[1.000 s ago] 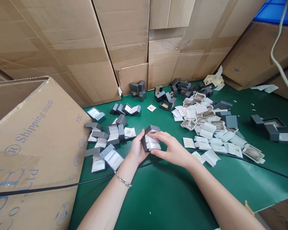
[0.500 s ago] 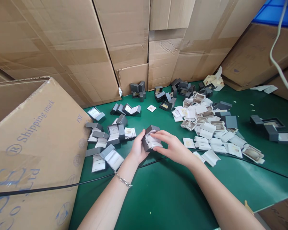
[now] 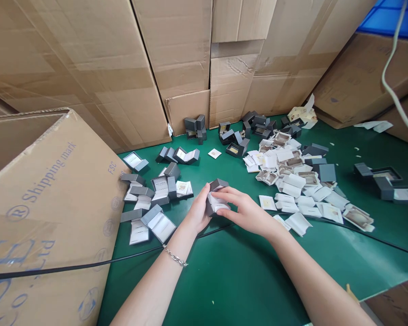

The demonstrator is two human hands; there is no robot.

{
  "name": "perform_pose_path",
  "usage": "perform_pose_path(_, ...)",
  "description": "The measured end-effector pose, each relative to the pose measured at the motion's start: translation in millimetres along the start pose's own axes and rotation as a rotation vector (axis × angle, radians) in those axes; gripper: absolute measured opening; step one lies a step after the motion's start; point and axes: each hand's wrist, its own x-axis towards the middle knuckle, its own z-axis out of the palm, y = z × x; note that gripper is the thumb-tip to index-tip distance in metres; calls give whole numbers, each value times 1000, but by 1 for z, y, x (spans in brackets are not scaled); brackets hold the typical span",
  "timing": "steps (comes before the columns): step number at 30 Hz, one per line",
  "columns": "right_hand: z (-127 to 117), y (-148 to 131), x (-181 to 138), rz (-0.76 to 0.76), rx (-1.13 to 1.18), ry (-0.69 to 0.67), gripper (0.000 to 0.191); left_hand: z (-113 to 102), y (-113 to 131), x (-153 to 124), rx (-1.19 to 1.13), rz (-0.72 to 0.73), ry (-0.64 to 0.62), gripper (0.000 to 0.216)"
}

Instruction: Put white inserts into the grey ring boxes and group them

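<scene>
A small grey jewellery box (image 3: 218, 185) with a white lining is held between both hands above the green table (image 3: 245, 276). My left hand (image 3: 197, 213) grips its left side, thumb up along the box. My right hand (image 3: 246, 211) has its fingers curled over the white insert (image 3: 216, 203) inside the box. The lid stands open at the back. A chain bracelet (image 3: 174, 257) is on my left wrist.
Open grey boxes (image 3: 156, 194) lie to the left, white insert cards (image 3: 292, 181) in a heap to the right. A large tilted carton (image 3: 44, 213) stands at left, stacked cartons (image 3: 190, 59) behind. A black cable (image 3: 88, 264) crosses the table under my arms.
The box has turned slightly and dropped a little lower in my hands. My right fingers have pressed further over the white insert.
</scene>
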Motion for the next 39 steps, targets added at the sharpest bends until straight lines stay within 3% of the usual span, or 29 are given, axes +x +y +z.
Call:
perform_pose_path(9,18,2,6,-83,71,186,34,1,3,0,-75,-56,76,41)
perform_pose_path(20,28,1,4,-235,-270,385,24,-2,5,2,-138,-22,107,38)
perform_pose_path(24,25,2,6,-76,-207,534,23,-3,2,5,-121,107,158,35)
perform_pose_path(29,22,3,10,135,-23,459,21,-5,-5,8,6,278,129,40)
perform_pose_path(39,25,3,14,397,358,333,28,0,-8,2,125,335,104,35)
